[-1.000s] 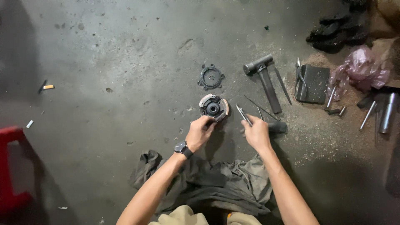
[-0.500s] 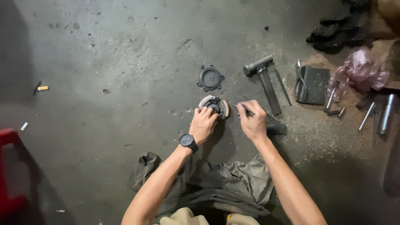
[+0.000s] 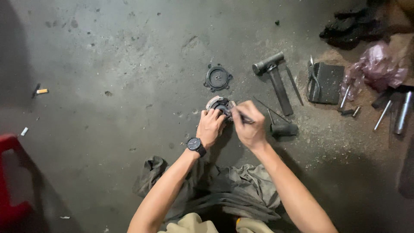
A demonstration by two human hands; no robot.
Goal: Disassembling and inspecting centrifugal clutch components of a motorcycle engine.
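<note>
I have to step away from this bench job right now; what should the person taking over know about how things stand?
Left hand steadies the round metal part on the concrete floor.
Right hand holds a thin tool, tip at the part.
The round black cover lies apart, just beyond the part.
The hammer and pliers lie to the right, untouched.
Done: cover off. Left: the work inside the part; how far along it is cannot be told.

Both bare forearms reach forward from the bottom edge, converging near the middle. The left hand (image 3: 210,126), its wrist banded by a black round-faced wristwatch (image 3: 195,144), lies palm down with fingers curled forward. The right hand (image 3: 249,124) sits just beside it, knuckles up, fingers pinched closed toward the left hand.
</note>
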